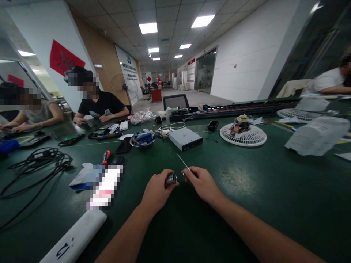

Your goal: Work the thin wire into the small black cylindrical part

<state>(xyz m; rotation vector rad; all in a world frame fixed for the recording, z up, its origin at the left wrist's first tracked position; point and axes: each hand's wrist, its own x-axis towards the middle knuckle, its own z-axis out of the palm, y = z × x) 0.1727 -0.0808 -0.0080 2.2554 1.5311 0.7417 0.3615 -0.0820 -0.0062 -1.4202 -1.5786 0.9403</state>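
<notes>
1. Metal cylinder (172, 178): sitting grasped in the left hand (156, 188), open end facing rightward.
2. Pinching a thin rod (183, 162) in the right hand (203, 180), slanting forward-left.
3. Holding cylinder just left of right fingertips.

1. Dark green tabletop (246, 179): spans lower frame.
2. Silver box (184, 137): center, lying flat.
3. White grille (257, 139): right of center, flat, parts sitting on top.
4. White plastic housing (318, 137): right edge, mid-height.
5. Black cable (38, 156): left side, loose coils.
6. White bar (75, 237): lower left, black marking, cut off by bottom edge.
7. Red-black handle (106, 157): left of center, near blue-and-white cloth (83, 177).
8. Round dish (144, 145): left of silver box, blue stuff inside.
9. Person in black T-shirt (102, 104): upper left, red poster (64, 58) above.
</notes>
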